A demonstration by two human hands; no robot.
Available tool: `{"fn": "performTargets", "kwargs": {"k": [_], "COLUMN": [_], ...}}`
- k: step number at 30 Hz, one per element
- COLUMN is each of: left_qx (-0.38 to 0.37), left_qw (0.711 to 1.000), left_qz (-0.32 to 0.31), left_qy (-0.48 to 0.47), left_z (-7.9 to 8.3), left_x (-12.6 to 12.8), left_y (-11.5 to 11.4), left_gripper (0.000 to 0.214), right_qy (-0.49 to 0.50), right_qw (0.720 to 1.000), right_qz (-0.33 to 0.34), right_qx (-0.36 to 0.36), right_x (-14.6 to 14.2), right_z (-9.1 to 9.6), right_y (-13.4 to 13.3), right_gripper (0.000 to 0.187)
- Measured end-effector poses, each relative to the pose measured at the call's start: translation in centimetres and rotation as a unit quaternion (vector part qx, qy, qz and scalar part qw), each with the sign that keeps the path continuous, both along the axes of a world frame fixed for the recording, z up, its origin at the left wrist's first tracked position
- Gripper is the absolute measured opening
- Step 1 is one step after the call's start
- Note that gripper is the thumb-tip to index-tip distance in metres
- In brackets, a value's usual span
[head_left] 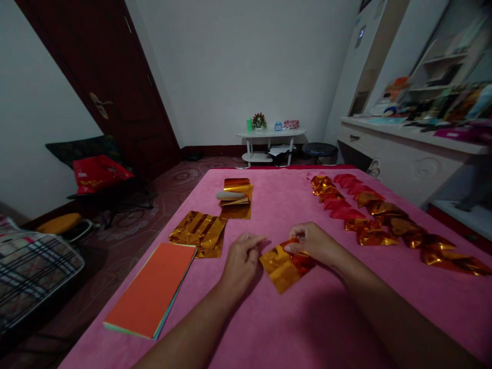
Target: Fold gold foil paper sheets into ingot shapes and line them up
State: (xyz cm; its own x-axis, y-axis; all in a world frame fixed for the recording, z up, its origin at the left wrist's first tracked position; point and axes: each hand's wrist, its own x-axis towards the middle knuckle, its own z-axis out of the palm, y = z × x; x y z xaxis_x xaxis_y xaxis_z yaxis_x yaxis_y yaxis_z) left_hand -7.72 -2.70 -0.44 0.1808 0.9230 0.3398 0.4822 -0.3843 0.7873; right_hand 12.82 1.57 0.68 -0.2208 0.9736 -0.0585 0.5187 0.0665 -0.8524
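My right hand (311,241) is closed, pinching the upper corner of a shiny gold foil sheet (283,270) that shows creases and a folded, darker reddish part. That sheet lies at an angle low over the pink tablecloth (269,328). Just left of it, my left hand (243,258) rests with its index finger stretched toward the sheet and other fingers partly curled; nothing shows in it. To its left are a stack of gold foil sheets (202,230) and an orange-topped stack of coloured paper (154,287).
Farther back lies a second gold foil pile (236,212) with a grey-handled tool (229,196) across it. Folded gold and red foil pieces (369,238) run in rows along the right. Beyond stand a white side table (265,134), a round stool (320,149) and a white cabinet (400,159).
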Motion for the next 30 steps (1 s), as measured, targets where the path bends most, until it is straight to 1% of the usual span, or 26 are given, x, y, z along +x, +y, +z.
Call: {"fn": "performTargets", "kwargs": {"k": [2,4,6,8,9,12,16,18,20,22,24,27,30], "left_qx": [-0.016,-0.034,-0.058,-0.077,-0.083,-0.081,-0.008,0.019,0.021,0.001,-0.029,-0.075,-0.106], "left_qw": [0.995,0.988,0.985,0.981,0.979,0.976,0.99,0.992,0.991,0.989,0.985,0.977,0.969], "left_qz": [0.013,0.008,0.006,0.025,0.037,0.059,0.044,0.036,0.041,0.055,0.072,0.089,0.084], "left_qy": [-0.102,-0.148,-0.16,-0.174,-0.185,-0.194,-0.134,-0.117,-0.123,-0.137,-0.152,-0.176,-0.206], "left_z": [0.3,0.5,0.4,0.2,0.1,0.1,0.4,0.6,0.7,0.7,0.7,0.7,0.5], "left_x": [-0.2,-0.2,-0.2,-0.1,-0.1,0.1,0.2,0.2,0.2,0.1,-0.1,-0.2,-0.4], "left_y": [0.3,0.4,0.3,0.3,0.3,0.4,0.3,0.2,0.2,0.4,0.6,0.9,1.3], "left_gripper": [0.034,0.032,0.025,0.017,0.016,0.013,0.014,0.015,0.014,0.014,0.015,0.017,0.014], "right_qy": [0.104,0.155,0.171,0.173,0.172,0.149,0.048,-0.001,-0.026,-0.026,-0.008,0.042,0.088], "right_qw": [0.994,0.988,0.985,0.985,0.985,0.987,0.99,0.986,0.983,0.984,0.987,0.992,0.994], "right_qz": [0.018,0.019,0.006,0.0,0.001,0.014,0.045,0.058,0.063,0.065,0.067,0.055,0.023], "right_qx": [-0.019,-0.017,-0.007,0.007,0.015,0.053,0.122,0.153,0.171,0.165,0.146,0.102,0.057], "right_x": [-0.5,-1.1,-1.8,-2.2,-2.3,-2.6,-3.3,-3.6,-3.7,-3.5,-3.2,-2.7,-2.3], "right_z": [0.0,0.2,0.4,0.5,0.5,0.5,0.9,1.3,1.6,1.7,1.6,1.5,1.4], "right_y": [-0.3,-0.7,-1.0,-1.2,-1.2,-1.3,-1.9,-2.3,-2.5,-2.4,-2.1,-1.6,-1.3], "right_gripper": [0.019,0.021,0.022,0.021,0.02,0.016,0.007,0.01,0.017,0.024,0.026,0.023,0.017]}}
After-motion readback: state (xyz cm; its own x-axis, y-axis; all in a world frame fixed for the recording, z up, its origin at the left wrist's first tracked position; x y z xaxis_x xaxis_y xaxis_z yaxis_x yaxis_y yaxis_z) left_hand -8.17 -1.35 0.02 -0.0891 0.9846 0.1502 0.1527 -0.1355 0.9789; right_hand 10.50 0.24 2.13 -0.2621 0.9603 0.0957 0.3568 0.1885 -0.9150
